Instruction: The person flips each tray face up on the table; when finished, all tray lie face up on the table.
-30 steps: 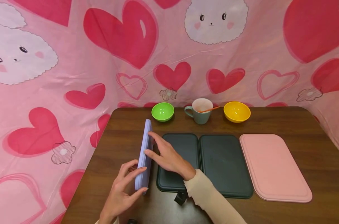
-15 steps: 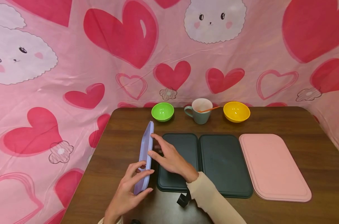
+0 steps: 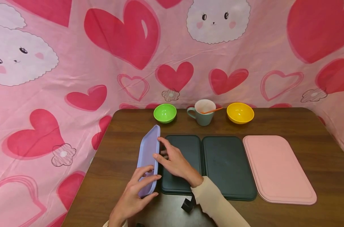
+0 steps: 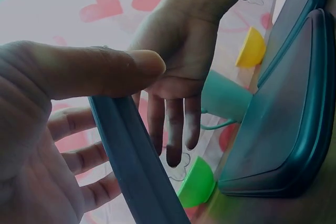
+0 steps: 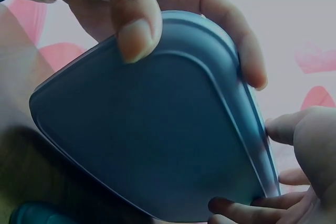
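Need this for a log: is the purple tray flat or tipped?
Tipped: the tray slants steeply in the left hand and right hand, rimmed face turned left.

Screened-off indoor nook: heart-print cloth backdrop (image 3: 172,52), wood-grain table (image 3: 120,142).

A pink printed fabric backdrop (image 3: 78,67) hangs behind the far edge of the table (image 3: 112,151) and runs along its left and right sides. Creases cross the cloth on the left and at far centre. Its print has solid red hearts (image 3: 123,37), thinner outlined hearts (image 3: 282,83), hatched flowers (image 3: 63,154), and white, scallop-edged animal faces (image 3: 21,58) with pink cheeks, one at left and one at far centre. The table has a dark brown wood-grain top with rounded far corners. Light leaves a pale, greyish sheen on its near middle.
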{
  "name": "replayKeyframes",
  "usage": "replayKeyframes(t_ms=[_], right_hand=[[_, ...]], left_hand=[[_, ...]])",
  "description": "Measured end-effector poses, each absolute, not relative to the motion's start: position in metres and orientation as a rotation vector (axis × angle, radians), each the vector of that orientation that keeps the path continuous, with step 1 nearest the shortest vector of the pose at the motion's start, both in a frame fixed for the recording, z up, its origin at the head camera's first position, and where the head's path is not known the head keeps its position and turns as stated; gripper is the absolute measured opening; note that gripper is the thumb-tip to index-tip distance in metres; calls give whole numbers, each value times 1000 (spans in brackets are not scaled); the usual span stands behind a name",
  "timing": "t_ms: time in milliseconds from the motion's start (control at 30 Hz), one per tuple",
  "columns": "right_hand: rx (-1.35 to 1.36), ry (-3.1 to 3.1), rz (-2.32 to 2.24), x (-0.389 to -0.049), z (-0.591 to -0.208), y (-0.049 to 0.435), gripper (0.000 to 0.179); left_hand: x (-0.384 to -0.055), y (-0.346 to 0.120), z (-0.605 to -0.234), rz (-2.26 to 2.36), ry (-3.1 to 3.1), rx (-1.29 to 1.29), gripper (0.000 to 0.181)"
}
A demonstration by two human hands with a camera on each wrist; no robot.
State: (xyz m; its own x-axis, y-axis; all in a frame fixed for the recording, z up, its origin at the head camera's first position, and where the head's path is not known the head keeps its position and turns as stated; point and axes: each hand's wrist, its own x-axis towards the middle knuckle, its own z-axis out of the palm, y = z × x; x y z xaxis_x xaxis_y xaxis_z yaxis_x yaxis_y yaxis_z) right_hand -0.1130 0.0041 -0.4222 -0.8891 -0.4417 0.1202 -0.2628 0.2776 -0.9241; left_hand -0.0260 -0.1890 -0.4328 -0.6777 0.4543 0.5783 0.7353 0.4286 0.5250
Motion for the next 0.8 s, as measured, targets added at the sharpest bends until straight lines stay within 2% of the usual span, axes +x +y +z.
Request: replayKeyframes(t_ms=[267,467,800], right_hand=[[-552,2429,-1652,-109,-422,5,63],[-518,2488,-1633,-107,-425,6,63],[-413,2424,-1735,-109,-433,6,62]], left_hand=[[-26,-186,-437,-1064,-2358,-1064,36],[-26,-185,-442,-1003,-2411,-1061,63],[-25,-183,-446,-881,-2475,-1056,64]])
